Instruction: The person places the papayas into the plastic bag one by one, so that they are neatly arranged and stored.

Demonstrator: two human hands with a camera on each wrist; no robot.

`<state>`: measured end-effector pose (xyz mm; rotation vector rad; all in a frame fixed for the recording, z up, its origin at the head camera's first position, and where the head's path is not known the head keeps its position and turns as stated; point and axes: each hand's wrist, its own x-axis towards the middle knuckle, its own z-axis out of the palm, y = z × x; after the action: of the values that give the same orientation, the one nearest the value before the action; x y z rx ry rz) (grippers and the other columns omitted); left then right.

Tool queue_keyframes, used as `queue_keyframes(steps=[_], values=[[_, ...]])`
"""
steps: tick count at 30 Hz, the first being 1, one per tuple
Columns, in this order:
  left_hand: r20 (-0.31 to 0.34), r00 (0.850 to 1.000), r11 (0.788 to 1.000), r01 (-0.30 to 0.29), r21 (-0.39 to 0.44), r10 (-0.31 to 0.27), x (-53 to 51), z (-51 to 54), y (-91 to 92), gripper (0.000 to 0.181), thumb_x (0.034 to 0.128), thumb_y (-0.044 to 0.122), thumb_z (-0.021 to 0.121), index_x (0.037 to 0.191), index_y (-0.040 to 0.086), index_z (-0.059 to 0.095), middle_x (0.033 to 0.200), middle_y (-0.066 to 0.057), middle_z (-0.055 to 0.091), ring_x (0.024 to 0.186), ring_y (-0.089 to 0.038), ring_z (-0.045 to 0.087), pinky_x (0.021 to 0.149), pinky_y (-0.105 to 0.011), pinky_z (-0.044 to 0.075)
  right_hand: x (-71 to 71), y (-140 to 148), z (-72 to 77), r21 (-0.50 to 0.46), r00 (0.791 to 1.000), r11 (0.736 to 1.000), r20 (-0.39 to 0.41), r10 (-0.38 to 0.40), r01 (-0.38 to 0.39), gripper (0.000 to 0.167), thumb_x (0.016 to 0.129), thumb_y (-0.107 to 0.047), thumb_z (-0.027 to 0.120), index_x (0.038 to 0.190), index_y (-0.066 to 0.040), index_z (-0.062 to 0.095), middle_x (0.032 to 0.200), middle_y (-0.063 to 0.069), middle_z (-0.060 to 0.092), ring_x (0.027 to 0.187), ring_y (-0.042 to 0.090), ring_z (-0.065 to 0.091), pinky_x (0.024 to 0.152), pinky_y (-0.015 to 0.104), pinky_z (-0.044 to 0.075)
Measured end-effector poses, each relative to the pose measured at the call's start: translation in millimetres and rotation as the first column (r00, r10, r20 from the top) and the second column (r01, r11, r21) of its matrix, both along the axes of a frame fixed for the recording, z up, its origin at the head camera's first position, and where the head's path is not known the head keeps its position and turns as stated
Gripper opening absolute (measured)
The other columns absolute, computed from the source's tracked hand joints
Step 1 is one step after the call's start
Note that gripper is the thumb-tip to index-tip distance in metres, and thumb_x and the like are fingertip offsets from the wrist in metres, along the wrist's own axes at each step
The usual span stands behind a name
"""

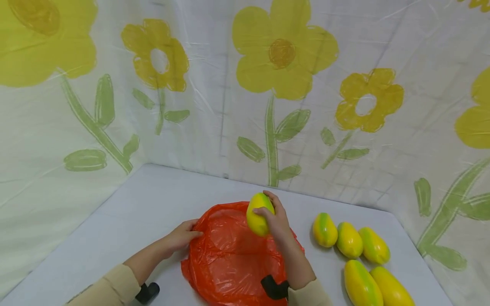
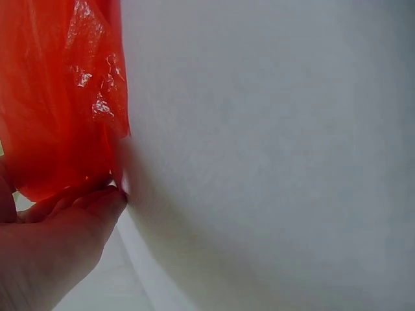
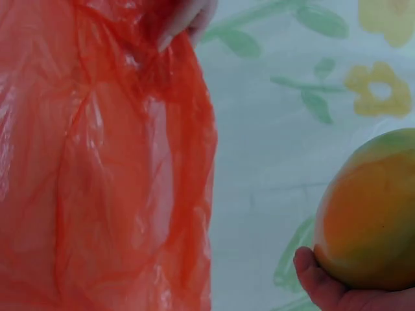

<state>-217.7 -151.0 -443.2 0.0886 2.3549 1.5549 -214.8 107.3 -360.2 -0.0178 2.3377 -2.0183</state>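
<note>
A yellow-green mango (image 1: 258, 217) is gripped in my right hand (image 1: 278, 219), held above the red plastic bag (image 1: 233, 267). In the right wrist view the mango (image 3: 369, 214) shows at the right edge, apart from the bag (image 3: 130, 168). My left hand (image 1: 180, 238) pinches the bag's left rim between thumb and fingers. The left wrist view shows that hand (image 2: 61, 243) at the lower edge of the red plastic (image 2: 61, 97). The bag lies spread with its mouth open on the table; its near end is cut off by the frame.
Several more mangoes (image 1: 349, 240) lie in a loose group on the right of the white table (image 1: 153, 191). A curtain (image 1: 206, 127) printed with yellow flowers hangs behind and beside the table. Dark wrist-mounted pieces (image 1: 148, 293) show near both sleeves.
</note>
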Motion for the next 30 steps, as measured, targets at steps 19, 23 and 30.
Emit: queue_keyframes(steps=[19, 23, 30], values=[[0.006, 1.0, 1.0, 0.023, -0.015, -0.022, 0.0, 0.3, -0.3, 0.038, 0.0916, 0.012, 0.051, 0.128, 0.002, 0.05, 0.105, -0.005, 0.063, 0.09, -0.016, 0.055, 0.086, -0.037, 0.053, -14.1, -52.3, -22.5, 0.043, 0.996, 0.996, 0.037, 0.082, -0.083, 0.063, 0.081, -0.024, 0.063, 0.139, -0.025, 0.037, 0.13, 0.01, 0.044, 0.104, 0.026, 0.048, 0.075, 0.032, 0.049], [0.004, 0.999, 0.999, 0.039, -0.011, -0.039, -0.3, 1.4, -1.5, 0.037, 0.092, 0.013, 0.05, 0.127, 0.003, 0.051, 0.103, -0.005, 0.064, 0.087, -0.016, 0.056, 0.085, -0.035, 0.054, -18.2, -64.7, -29.9, 0.074, 0.994, 0.993, 0.062, 0.089, -0.093, 0.063, 0.08, -0.026, 0.065, 0.138, -0.027, 0.039, 0.127, 0.01, 0.046, 0.101, 0.025, 0.049, 0.073, 0.033, 0.05], [-0.003, 0.999, 0.999, 0.037, -0.011, -0.037, -0.4, 3.7, -2.0, 0.037, 0.0922, 0.012, 0.049, 0.128, 0.002, 0.05, 0.106, -0.006, 0.064, 0.089, -0.016, 0.056, 0.087, -0.037, 0.053, -18.3, -81.4, -41.1, 0.12, 0.998, 0.991, 0.041, 0.052, -0.056, 0.067, 0.076, -0.026, 0.07, 0.137, -0.028, 0.04, 0.121, 0.008, 0.05, 0.098, 0.023, 0.051, 0.074, 0.034, 0.054]])
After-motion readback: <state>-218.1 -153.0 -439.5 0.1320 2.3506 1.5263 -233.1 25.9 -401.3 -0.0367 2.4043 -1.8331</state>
